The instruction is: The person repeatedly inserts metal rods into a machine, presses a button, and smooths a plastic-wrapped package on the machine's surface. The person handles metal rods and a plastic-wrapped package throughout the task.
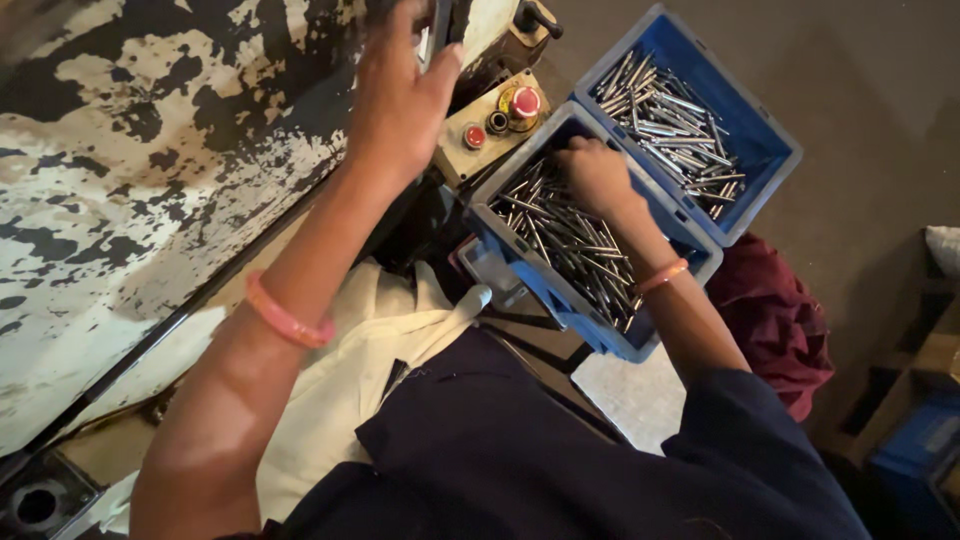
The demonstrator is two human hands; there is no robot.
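There are two blue plastic boxes side by side, and their edges touch. The near blue box (560, 290) is full of thin metal rods (575, 250), shiny and grey, all piled up and pointing many ways. The far blue box (770, 165) has more of the same kind of rods, the far rods (665, 125), but the pile is lower and you can see more of the blue walls. The right hand (595, 175) is down inside the near blue box, at its far end, resting on top of the thin metal rods. Its fingers are curled into the pile, but I cannot tell if they are squeezing a rod or just touching, because the back of the hand hides them. The left hand (400, 95) is up high on the big machine (150, 170), which has old cream paint with lots of dark worn patches. Its fingers are wrapped around a part at the top edge of the picture, and the thumb sticks out to the side; the part itself is hard to see. Just beside the near blue box is a small tan button panel (490, 125) with a big red knob and a small red button. Each wrist has a thin pink band. A dark red cloth (775, 315) lies on the floor by the boxes.
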